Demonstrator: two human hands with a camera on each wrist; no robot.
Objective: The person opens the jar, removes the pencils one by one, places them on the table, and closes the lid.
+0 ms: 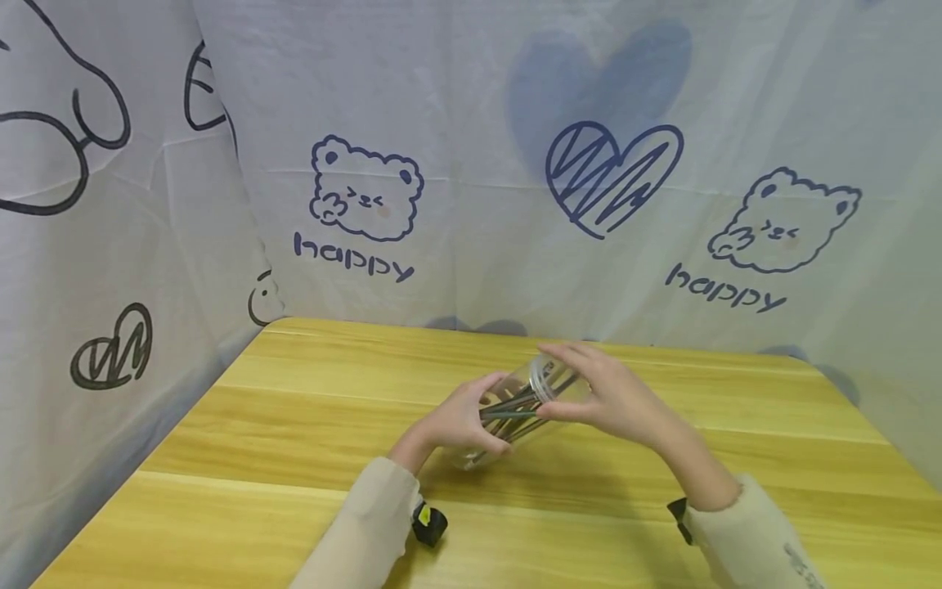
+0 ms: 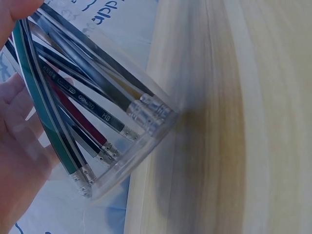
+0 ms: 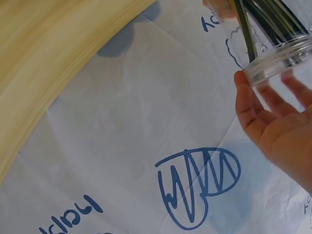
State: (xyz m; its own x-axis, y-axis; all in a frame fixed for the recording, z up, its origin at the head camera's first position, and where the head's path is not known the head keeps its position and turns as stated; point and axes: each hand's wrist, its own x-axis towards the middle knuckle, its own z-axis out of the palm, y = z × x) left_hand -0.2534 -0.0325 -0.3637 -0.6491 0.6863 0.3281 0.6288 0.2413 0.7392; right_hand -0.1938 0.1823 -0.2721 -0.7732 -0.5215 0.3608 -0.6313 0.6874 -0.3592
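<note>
A clear plastic jar (image 1: 477,460) with several pencils (image 1: 515,409) in it is tilted above the table, its ringed end (image 1: 540,378) up and to the right. My left hand (image 1: 459,417) grips the jar's body, thumb on the near side. Around the ringed end, my right hand (image 1: 607,393) curls its thumb and fingers; its fingertips meet the clear ring (image 3: 278,61) in the right wrist view. The left wrist view shows dark, green and red pencils (image 2: 92,107) with their metal-capped ends at the jar's bottom. Whether a clear lid covers the ringed end I cannot tell.
The yellow wood-grain table (image 1: 294,425) spreads beneath both hands. Behind it hangs a white cloth (image 1: 471,204) printed with hearts, bear faces and writing, and another printed cloth (image 1: 169,245) hangs along the left side.
</note>
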